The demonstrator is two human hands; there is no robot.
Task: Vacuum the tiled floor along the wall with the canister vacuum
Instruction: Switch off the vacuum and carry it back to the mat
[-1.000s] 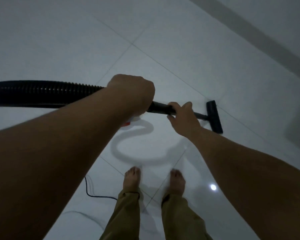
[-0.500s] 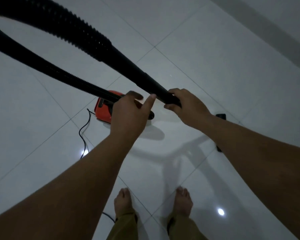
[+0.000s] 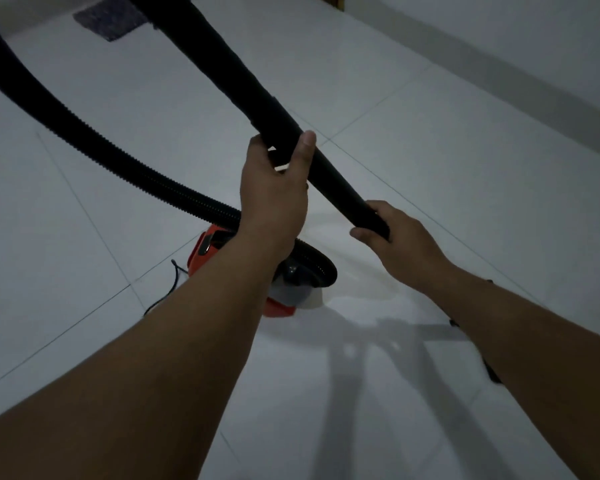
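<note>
Left hand (image 3: 274,199) hides canister (image 3: 205,251) (mostly).

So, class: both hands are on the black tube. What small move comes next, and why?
Probably lower the tube toward the floor by the wall. The left hand and right hand hold it raised, and its nozzle is hidden behind the right forearm.

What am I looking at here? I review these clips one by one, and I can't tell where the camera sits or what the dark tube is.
The camera is worn on the person's head, looking down past both bare arms. The left hand and right hand each have a grip on the black vacuum tube. A ribbed hose loops down to the orange canister vacuum standing on the white tiled floor, its cord trailing beside it. A dark mat lies far off.
</note>
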